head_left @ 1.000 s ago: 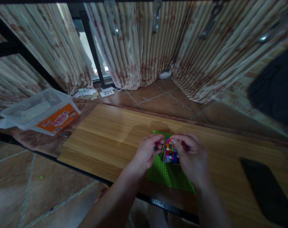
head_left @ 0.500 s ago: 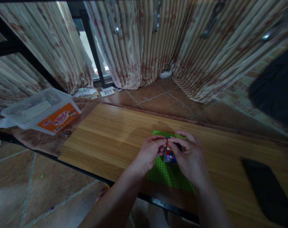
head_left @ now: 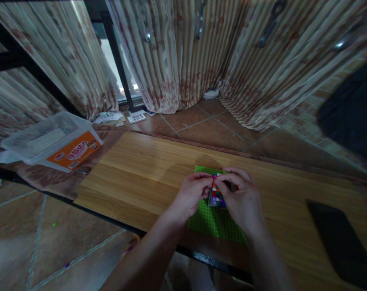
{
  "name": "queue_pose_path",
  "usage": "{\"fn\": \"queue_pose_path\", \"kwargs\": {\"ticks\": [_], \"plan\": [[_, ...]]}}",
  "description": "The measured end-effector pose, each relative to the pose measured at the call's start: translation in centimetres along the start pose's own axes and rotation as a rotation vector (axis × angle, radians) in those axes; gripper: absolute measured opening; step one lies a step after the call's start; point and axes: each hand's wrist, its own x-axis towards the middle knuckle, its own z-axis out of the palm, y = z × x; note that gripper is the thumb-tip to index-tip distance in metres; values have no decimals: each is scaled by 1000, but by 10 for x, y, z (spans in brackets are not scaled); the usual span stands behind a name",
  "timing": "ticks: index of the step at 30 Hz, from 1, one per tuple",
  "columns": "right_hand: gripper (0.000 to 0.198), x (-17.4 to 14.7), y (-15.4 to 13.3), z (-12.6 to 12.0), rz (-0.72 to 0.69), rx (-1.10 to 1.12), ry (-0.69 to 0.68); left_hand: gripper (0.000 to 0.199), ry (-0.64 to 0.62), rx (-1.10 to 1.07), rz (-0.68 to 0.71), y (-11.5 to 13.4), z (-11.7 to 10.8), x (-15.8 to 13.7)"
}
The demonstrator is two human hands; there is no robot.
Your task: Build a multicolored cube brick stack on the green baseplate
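Note:
A green studded baseplate [head_left: 212,220] lies on the wooden board, with a block of small multicoloured bricks [head_left: 216,198] standing on it. Over the upper part of that block, my left hand [head_left: 194,193] has its thumb and forefinger pinched together. My right hand [head_left: 239,194] meets it from the other side, its thumb and forefinger also closed at the same spot. Whatever lies between the fingertips is too small and too covered to make out. The right hand hides part of the colourful block and of the baseplate's right side.
The wooden board [head_left: 141,169] spans the low table. A clear plastic tub [head_left: 50,137] with an orange label stands at the left end. On the right lies a dark flat object [head_left: 338,242]. Striped curtains [head_left: 159,60] hang behind, and papers [head_left: 110,117] lie beneath them.
Both hands stay over the block in nearly the same pose. The fingertips have shifted very slightly, showing a little more of the block's top.

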Motion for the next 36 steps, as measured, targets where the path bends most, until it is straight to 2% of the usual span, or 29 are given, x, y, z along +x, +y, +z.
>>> {"fn": "queue_pose_path", "kwargs": {"ticks": [36], "plan": [[14,-1,-1,-7,-155,-69,-71,12,8,5,30,-4,1,3]]}}
